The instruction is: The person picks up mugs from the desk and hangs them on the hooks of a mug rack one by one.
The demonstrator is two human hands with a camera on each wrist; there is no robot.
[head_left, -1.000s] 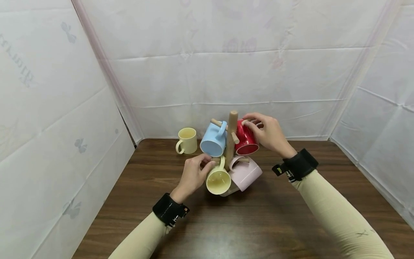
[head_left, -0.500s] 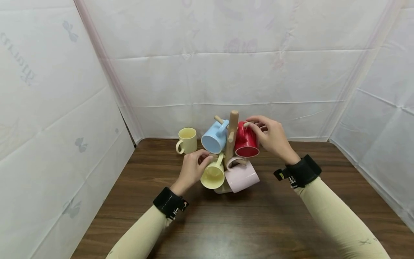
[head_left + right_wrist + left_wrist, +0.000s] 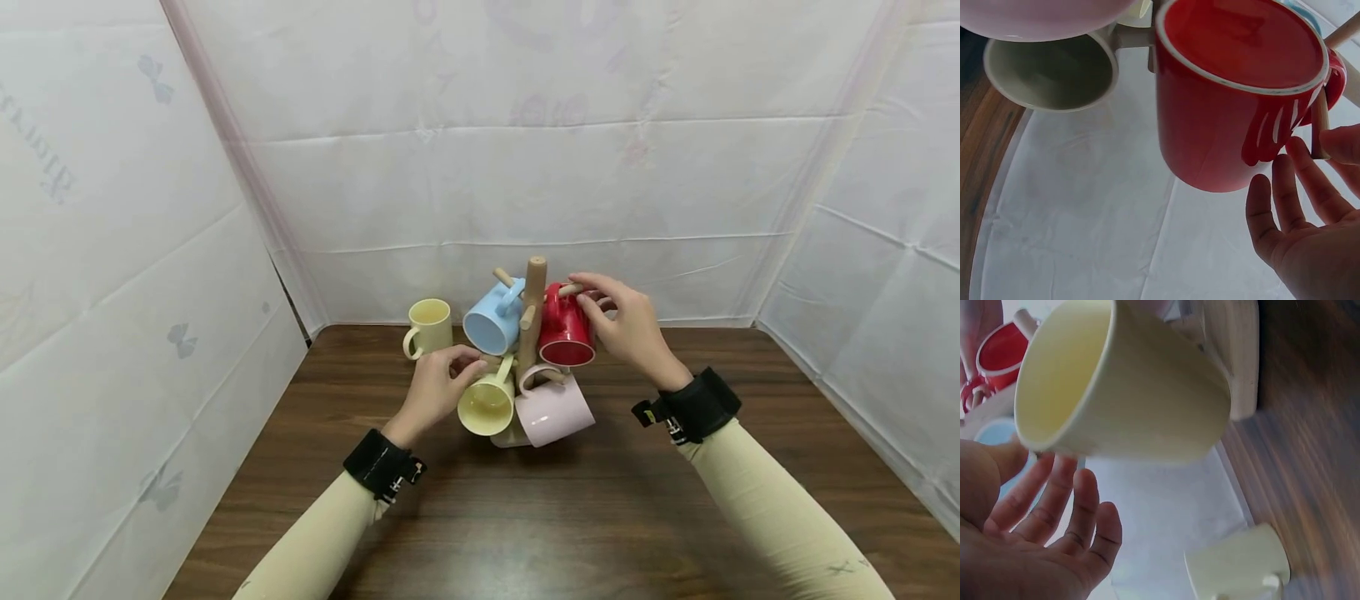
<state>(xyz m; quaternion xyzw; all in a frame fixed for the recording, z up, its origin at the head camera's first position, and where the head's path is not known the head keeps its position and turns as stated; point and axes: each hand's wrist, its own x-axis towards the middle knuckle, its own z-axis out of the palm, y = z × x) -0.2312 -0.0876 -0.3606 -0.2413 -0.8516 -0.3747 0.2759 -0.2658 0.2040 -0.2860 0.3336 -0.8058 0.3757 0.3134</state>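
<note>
A wooden mug tree [image 3: 535, 279] stands on the table with mugs hung on its pegs. My left hand [image 3: 435, 385] pinches the tip of the lower left peg [image 3: 489, 362], from which a yellow mug [image 3: 486, 407] hangs tilted; in the left wrist view this mug [image 3: 1147, 387] hides the thumb and index tips. At the upper right, the thumb and index finger of my right hand [image 3: 628, 323] pinch the peg [image 3: 1320, 125] that carries the red mug [image 3: 567, 333]. The other right fingers are spread beside that mug. A blue mug [image 3: 492, 321] and a pink mug [image 3: 553, 412] also hang there.
Another yellow mug [image 3: 432, 329] stands upright on the brown wooden table [image 3: 510, 533], behind my left hand. A pale mug [image 3: 1054, 72] shows beneath the pink one in the right wrist view. White sheeting [image 3: 480, 183] encloses the back and sides.
The mug tree has turned, its front swinging left: the hanging yellow and pink mugs have shifted left and the upper front peg now points more toward me. Both hands stay at their pegs.
</note>
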